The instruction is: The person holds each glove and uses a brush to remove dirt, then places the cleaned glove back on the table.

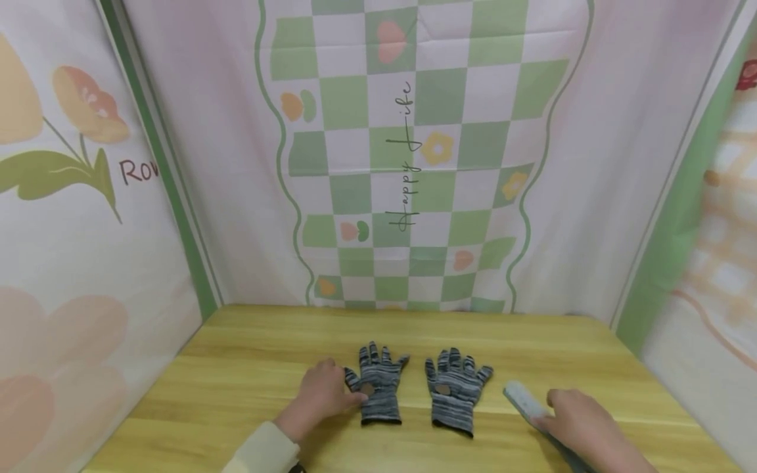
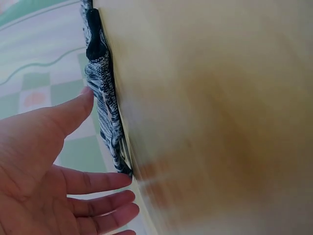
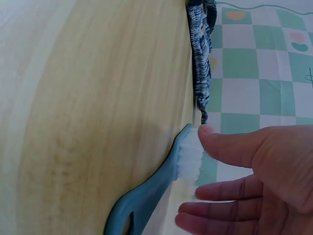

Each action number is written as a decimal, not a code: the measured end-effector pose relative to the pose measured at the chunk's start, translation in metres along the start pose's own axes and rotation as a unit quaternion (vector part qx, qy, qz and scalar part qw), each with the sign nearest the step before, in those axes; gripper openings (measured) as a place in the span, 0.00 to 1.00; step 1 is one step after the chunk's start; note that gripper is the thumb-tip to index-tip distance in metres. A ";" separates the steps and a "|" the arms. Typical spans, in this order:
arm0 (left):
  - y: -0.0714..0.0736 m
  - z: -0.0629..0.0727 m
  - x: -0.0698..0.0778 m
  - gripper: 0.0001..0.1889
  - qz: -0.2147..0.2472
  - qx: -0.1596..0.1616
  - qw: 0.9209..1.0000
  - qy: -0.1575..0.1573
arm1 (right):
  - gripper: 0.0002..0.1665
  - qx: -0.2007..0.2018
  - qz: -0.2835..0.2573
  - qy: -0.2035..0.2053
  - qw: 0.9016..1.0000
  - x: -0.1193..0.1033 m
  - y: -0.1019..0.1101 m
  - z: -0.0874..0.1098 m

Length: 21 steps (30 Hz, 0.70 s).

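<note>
Two grey-and-black striped knit gloves lie on the table side by side, fingers pointing away: a left glove (image 1: 383, 387) and a right glove (image 1: 455, 387). My left hand (image 1: 324, 393) is beside the left glove, thumb and fingers spread; in the left wrist view its thumb and index fingertip are right at the glove's edge. To the right lies a blue-grey brush (image 3: 146, 193) with white bristles (image 3: 189, 154) facing up. Over it is my right hand (image 1: 582, 424), its thumb beside the bristles and its fingers extended in the right wrist view.
The wooden table (image 1: 284, 341) has its far edge against a hanging cloth (image 1: 414, 157) with a green-and-white check. Printed cloths also hang on the left (image 1: 77, 263) and right sides. A small brown patch shows on each glove.
</note>
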State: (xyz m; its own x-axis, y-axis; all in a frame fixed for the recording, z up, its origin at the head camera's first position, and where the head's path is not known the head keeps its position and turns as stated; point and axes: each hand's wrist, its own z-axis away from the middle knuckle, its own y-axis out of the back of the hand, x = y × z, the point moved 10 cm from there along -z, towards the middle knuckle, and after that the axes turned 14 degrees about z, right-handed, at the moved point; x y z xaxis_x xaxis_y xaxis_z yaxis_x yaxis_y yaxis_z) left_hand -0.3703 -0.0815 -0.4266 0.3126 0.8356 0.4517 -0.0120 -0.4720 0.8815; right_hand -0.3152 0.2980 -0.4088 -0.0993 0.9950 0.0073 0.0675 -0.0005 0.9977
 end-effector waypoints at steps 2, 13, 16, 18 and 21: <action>-0.002 -0.001 -0.001 0.34 -0.001 -0.004 1.000 0.006 | 0.25 -0.016 -0.011 -0.007 1.000 0.002 -0.006 0.001; -0.010 -0.006 -0.002 0.32 -0.007 -0.013 0.999 0.032 | 0.26 -0.041 -0.016 -0.011 0.999 0.012 -0.022 0.003; -0.010 -0.008 -0.002 0.33 0.000 -0.011 0.999 0.037 | 0.25 -0.040 -0.017 -0.012 0.999 0.012 -0.022 0.002; -0.010 -0.010 -0.002 0.32 0.010 -0.011 0.999 0.038 | 0.25 -0.038 -0.017 -0.011 0.999 0.012 -0.021 0.002; -0.010 -0.010 -0.002 0.30 0.032 -0.011 0.999 0.038 | 0.24 -0.041 -0.018 -0.011 0.999 0.013 -0.021 0.001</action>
State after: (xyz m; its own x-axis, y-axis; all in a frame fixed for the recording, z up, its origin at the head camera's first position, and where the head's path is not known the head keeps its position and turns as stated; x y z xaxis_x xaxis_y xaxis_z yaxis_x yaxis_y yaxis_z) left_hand -0.3806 -0.0756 -0.4347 0.2373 0.8230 0.5161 -0.0502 -0.5202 0.8526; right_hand -0.3170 0.3113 -0.4297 -0.0773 0.9966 -0.0300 -0.0184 0.0287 0.9994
